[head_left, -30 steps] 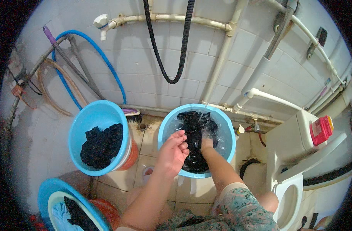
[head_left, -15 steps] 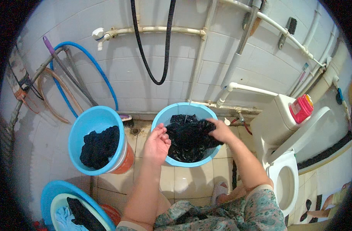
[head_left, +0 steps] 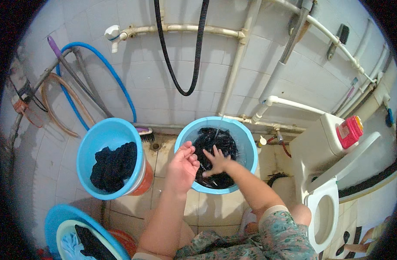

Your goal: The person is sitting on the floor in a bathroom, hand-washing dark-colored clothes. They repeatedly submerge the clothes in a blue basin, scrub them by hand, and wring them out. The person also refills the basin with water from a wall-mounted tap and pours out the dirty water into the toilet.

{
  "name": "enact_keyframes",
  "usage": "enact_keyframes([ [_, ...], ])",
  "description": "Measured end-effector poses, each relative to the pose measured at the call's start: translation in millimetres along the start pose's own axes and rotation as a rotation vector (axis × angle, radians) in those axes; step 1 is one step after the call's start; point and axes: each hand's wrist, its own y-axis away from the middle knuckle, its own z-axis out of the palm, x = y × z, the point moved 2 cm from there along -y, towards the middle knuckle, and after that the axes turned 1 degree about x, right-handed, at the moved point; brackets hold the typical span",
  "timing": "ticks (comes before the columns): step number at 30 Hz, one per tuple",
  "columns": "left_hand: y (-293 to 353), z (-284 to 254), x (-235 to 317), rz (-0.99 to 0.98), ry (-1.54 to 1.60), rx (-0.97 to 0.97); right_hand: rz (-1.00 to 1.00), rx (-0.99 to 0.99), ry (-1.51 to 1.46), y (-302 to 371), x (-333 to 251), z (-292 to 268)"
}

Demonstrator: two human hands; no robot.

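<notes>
A light blue basin [head_left: 251, 149] on the tiled floor holds wet black cloth [head_left: 215, 141] in water. A thin stream of water seems to fall into it near its far side. My right hand [head_left: 216, 164] lies on the black cloth with fingers spread, gripping nothing. Above the basin's left rim is my left hand [head_left: 185, 167], palm turned up and fingers curled together. Nothing shows in those fingers, and the hand is apart from the cloth.
Left of the basin, a blue tub [head_left: 86, 173] with dark clothing [head_left: 114, 167] rests on an orange-red bucket [head_left: 143, 180]. Nearer stands a bowl of clothes [head_left: 68, 229]. A toilet [head_left: 313, 199] is at right; a black hose [head_left: 161, 56] hangs from above. A brush [head_left: 146, 133] lies by the wall.
My right hand has let go of the bunched black cloth and now presses on it with spread fingers. The cloth has sunk lower in the basin. My left hand stays raised and curled.
</notes>
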Motion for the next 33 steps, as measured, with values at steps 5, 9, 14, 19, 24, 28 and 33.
enact_keyframes([
  [5, -3, -1, 2, -0.04, 0.03, -0.037, 0.027, -0.063, 0.223, -27, 0, 51],
  [9, -8, 0, -4, -0.067, -0.001, -0.028, 0.042, -0.083, 0.334, -65, 26, 95],
  [14, -9, 0, -10, -0.06, -0.033, -0.028, -0.038, -0.245, 0.366, -74, 27, 91],
  [19, -1, 3, -6, 0.001, -0.057, -0.016, -0.081, -0.38, 0.282, -27, 4, 33],
  [24, 0, 1, -4, 0.008, -0.062, -0.038, -0.373, -0.142, -0.265, 7, 28, -23],
  [28, 6, 3, -2, 0.019, -0.043, -0.047, -0.087, 0.497, -0.207, 17, 29, -55],
  [33, 2, 6, -6, 0.002, -0.042, -0.018, 0.013, 0.354, -0.066, -28, 12, -20],
])
